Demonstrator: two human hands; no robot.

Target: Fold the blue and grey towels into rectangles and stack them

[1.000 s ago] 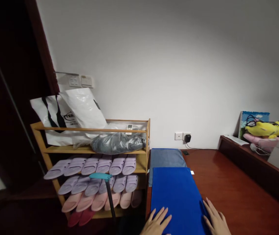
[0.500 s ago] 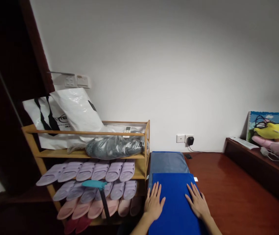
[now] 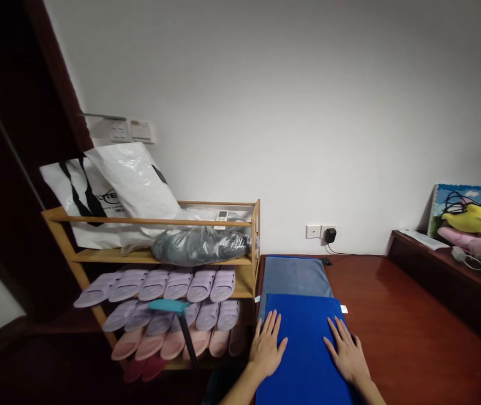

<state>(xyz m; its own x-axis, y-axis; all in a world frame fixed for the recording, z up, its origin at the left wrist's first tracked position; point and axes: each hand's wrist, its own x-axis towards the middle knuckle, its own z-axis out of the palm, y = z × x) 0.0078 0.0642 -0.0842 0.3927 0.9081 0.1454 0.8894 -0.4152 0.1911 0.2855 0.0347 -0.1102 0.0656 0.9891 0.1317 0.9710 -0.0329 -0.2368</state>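
Note:
A bright blue folded cloth (image 3: 303, 360) lies on the reddish wooden surface, overlapping a grey-blue cloth (image 3: 297, 277) behind it. My left hand (image 3: 266, 347) rests flat on the blue cloth's left edge, fingers spread and pointing away from me. On the opposite edge, my right hand (image 3: 347, 350) lies in the same way, with its thumb turned inward. Neither hand grips anything. A small white tag (image 3: 344, 309) sticks out at the cloth's far right corner. The near end of the cloth runs out of view.
To the left stands a wooden shoe rack (image 3: 164, 257) with purple slippers (image 3: 179, 283), pink slippers (image 3: 172, 344) and white bags (image 3: 133, 180). A black plug (image 3: 329, 235) sits in the wall. At right, a raised ledge (image 3: 446, 267) carries a yellow plush toy (image 3: 476, 219).
The camera view has tilted slightly, so the rack and wall items appear a little higher. Both hands stay flat on the blue cloth, with hardly any shift.

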